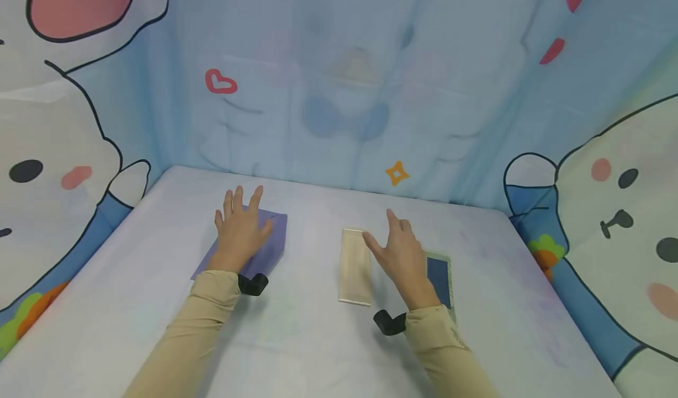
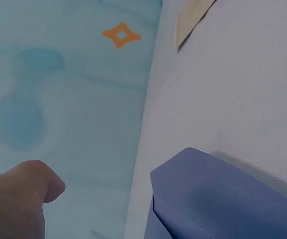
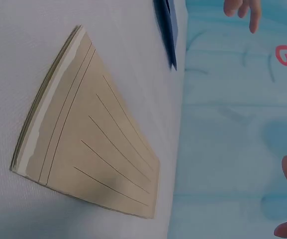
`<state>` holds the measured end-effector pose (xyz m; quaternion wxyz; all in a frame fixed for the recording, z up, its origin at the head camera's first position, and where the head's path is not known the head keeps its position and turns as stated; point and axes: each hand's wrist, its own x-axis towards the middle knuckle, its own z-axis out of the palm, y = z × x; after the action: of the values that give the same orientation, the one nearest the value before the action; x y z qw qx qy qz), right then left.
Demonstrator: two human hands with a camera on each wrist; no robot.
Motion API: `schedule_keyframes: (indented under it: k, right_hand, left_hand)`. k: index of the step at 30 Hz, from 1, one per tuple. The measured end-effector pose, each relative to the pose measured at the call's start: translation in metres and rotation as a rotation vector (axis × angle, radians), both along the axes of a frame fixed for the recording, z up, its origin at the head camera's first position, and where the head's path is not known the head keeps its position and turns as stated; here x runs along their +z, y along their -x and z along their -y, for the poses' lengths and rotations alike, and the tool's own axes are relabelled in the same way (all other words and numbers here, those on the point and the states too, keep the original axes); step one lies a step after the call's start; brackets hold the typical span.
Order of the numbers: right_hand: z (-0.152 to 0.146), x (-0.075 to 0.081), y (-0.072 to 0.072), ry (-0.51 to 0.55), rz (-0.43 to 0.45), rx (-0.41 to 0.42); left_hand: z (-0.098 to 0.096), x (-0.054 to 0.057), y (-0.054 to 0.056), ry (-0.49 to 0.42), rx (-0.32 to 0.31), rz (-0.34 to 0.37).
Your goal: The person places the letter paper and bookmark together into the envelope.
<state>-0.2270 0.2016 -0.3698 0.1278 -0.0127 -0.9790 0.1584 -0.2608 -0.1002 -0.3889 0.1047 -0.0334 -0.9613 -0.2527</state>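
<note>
My left hand (image 1: 237, 233) hovers above a purple paper envelope (image 1: 273, 246), fingers spread and holding nothing. In the left wrist view the envelope (image 2: 223, 194) has a raised, folded edge, and the thumb (image 2: 21, 196) is apart from it. My right hand (image 1: 404, 259) is held over the table between a tan notepad (image 1: 354, 268) and a dark blue flat rectangle with a pale border (image 1: 439, 277). Its fingers are extended with nothing between them. Printed lines run across the notepad (image 3: 96, 139) in the right wrist view. The right hand partly hides the blue rectangle, whose kind I cannot tell.
A white cloth covers the table (image 1: 307, 339). Behind it hangs a light blue curtain (image 1: 339, 92) with cartoon figures at both sides, meeting the table's back edge. Each wrist carries a small black camera mount (image 1: 391, 322).
</note>
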Motion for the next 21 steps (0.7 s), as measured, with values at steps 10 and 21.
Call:
schedule_keyframes:
  k: [10,21]
  right_hand:
    - [0.0,-0.01,0.01,-0.002,0.064,-0.014]
    - [0.0,-0.026,0.02,0.086,0.289,-0.052]
  left_hand:
    - [0.009,-0.013,0.005,-0.017,-0.004,0.078]
    - [0.02,-0.023,0.009,-0.012,0.032,0.274]
